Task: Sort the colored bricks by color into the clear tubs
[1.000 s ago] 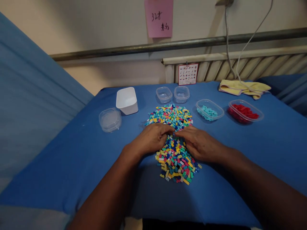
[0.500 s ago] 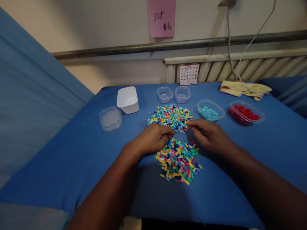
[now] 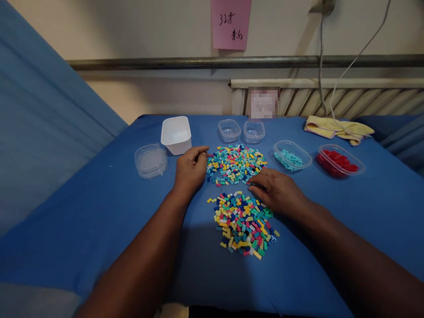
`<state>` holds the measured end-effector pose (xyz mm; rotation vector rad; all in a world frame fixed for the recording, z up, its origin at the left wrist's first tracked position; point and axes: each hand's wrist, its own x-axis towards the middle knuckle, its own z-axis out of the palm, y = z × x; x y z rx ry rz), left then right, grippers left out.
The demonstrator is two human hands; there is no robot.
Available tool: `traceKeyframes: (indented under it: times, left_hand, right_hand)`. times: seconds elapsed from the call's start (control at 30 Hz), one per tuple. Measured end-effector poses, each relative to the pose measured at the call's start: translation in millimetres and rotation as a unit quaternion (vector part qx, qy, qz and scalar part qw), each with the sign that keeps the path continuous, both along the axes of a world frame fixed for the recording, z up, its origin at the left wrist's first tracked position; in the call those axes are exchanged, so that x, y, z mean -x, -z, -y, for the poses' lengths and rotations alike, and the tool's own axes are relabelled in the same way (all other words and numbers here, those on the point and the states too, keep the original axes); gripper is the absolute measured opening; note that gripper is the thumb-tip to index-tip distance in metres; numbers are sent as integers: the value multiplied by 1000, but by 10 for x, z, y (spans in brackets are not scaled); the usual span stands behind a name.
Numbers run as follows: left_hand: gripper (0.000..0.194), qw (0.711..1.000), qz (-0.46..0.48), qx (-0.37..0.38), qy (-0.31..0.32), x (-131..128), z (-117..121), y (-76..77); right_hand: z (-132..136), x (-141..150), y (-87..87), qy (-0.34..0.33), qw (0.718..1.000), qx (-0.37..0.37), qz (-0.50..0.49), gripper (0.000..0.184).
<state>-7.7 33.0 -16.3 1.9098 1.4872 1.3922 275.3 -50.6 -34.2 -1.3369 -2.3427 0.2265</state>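
Observation:
Two heaps of small toy building bricks in mixed colours lie on the blue cloth, the far heap [image 3: 236,163] and the near heap [image 3: 245,225], with a strip of cloth between them. My left hand [image 3: 192,170] is at the left edge of the far heap, its index finger stretched forward and thumb apart from it. A pink-red brick shows by its fingertips. At the far heap's lower right edge, my right hand [image 3: 280,190] rests low with fingers and thumb parted, fingertips touching the outer bricks. No brick shows clearly held in either hand.
Behind the far heap stand two clear tubs [image 3: 229,130]. To the right are a tub of light-blue bricks [image 3: 288,159] and a tub of red bricks [image 3: 338,162], with a yellow cloth [image 3: 338,128] behind. A white bin [image 3: 176,137] and stacked clear lids [image 3: 151,161] sit left.
The joined bricks have parted into two heaps. My left hand has moved from the middle to the far heap's left side. My right hand went right, then slightly back left.

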Motion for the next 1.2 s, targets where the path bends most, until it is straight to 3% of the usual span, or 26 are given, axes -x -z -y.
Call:
traceKeyframes:
  times: [0.13,0.43,0.7,0.77,0.9,1.0,1.07,1.2]
  left_hand:
    - [35,997,62,39,-30,20,-141,98]
    - [33,995,87,49,-7,-20,-160,133]
    - [41,974,211,63,-56,67,-311,197]
    - [41,962,250,102,-36,72,-324,191]
    - [47,924,320,199,61,-50,-214,120]
    - [50,907,335,232,109,-157,-104,71]
    - [52,910,333,224,103,-172,-76,59]
    - [60,948,284,142,24,-69,-144,70]
  right_hand:
    - [27,-19,-18,-3,1000,18,1,14]
    - [33,57,-104,22,994,27,101,25]
    - [85,-46,-88,-23,996,4,88,25]
    - [85,-53,-88,-33,996,4,87,27]
    - [72,-40,-91,-41,995,5,86,27]
    - [70,-19,-80,-44,996,6,76,26]
    - [79,-21,-83,-47,997,3,59,25]
    - [89,-186,-182,-14,998,-60,-10,24]
